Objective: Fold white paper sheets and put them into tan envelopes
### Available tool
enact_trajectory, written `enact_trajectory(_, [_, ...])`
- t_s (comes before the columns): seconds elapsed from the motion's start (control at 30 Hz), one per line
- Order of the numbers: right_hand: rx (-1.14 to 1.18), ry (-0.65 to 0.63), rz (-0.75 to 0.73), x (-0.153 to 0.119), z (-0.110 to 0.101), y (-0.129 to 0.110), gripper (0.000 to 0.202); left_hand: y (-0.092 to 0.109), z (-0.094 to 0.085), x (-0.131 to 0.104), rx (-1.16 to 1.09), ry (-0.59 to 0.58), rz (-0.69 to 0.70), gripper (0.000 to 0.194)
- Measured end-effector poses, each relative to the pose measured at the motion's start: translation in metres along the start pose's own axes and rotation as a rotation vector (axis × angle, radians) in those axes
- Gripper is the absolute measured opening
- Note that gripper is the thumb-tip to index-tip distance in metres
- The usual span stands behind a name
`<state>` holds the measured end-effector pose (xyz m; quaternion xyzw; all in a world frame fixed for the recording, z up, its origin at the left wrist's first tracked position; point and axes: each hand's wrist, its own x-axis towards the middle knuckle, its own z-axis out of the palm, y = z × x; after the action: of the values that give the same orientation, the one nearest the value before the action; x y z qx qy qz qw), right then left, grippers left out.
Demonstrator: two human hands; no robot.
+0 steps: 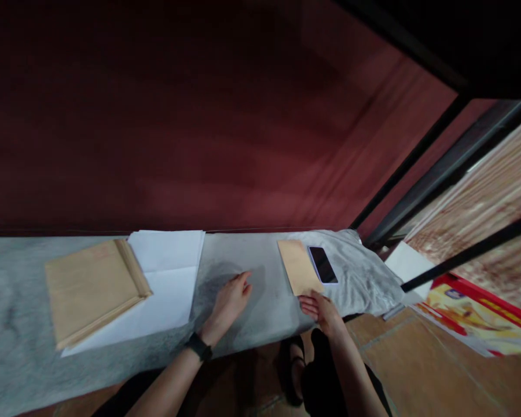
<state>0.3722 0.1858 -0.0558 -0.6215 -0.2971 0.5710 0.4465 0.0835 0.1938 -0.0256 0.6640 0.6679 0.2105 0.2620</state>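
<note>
A smartphone [323, 264] lies face up on a grey cloth [260, 249]. Just to its left is a single brown paper envelope [298, 266], flat and set apart from the others; whether it holds anything cannot be told. The right hand [325, 313] is at the envelope's near edge, its fingers extended and pressed together, with the thumb close to the paper; whether they pinch it is unclear. Farther left of the phone, the left hand [230, 300] appears empty above the cloth, its fingers loosely curled and the thumb slightly apart. A dark wristwatch [199, 347] is on that wrist.

Well to the phone's left, a stack of brown envelopes [87, 284] partly covers white paper sheets [169, 252], which show a crease. So one envelope is separate, while the stack and the sheets lie away from both hands.

The cloth is rumpled to the phone's right. Beyond it are a black metal bar [469, 252], a pale flat panel [408, 263] and a red food carton [481, 315] above the tiled floor [417, 359]. A dark red surface [200, 145] rises behind the phone; nothing visible stands between the right hand and the single envelope.
</note>
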Motion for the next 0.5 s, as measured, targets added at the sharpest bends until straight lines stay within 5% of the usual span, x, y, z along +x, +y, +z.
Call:
enact_trajectory(0.13, [-0.183,-0.092,0.105,-0.009,-0.014,-0.001,0.032,-0.006,-0.016,-0.005,0.142,0.096,-0.049,0.035])
enact_trajectory(0.23, [-0.204,-0.160,0.036,-0.011,-0.006,-0.011,0.034,-0.024,-0.030,-0.007,0.326,0.244,-0.130,0.041])
enact_trajectory(0.37, [-0.268,-0.305,-0.069,-0.007,0.039,-0.031,0.043,-0.052,-0.049,-0.009,0.456,0.357,-0.331,0.050])
enact_trajectory(0.5, [-0.351,-0.475,-0.171,0.003,0.096,-0.030,0.042,-0.063,-0.059,-0.013,0.439,0.325,-0.427,0.050])
